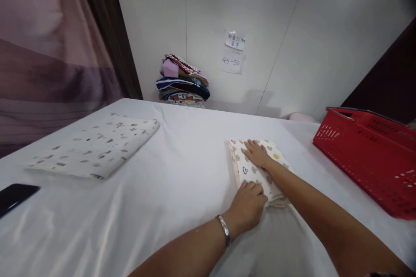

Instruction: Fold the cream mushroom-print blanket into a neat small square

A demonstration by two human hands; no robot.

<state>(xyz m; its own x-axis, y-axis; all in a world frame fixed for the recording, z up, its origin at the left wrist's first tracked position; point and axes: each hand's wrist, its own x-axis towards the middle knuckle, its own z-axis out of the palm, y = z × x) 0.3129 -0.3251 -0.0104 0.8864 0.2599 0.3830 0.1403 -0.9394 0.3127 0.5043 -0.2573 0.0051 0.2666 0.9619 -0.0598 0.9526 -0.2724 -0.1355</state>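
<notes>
A small folded cream cloth (247,169) with grey and coloured prints lies on the white table (182,181), right of the middle. My right hand (257,153) rests flat on its far half, fingers spread a little. My left hand (247,207), with a silver bracelet on the wrist, has its fingers curled over the cloth's near left corner, gripping its edge. Both forearms reach in from the lower right.
A larger folded white cloth (97,149) with grey marks lies at the left. A black phone (14,197) sits at the left edge. A red plastic basket (373,156) stands at the right. A stack of folded clothes (183,82) sits by the back wall, under two paper notes (234,52).
</notes>
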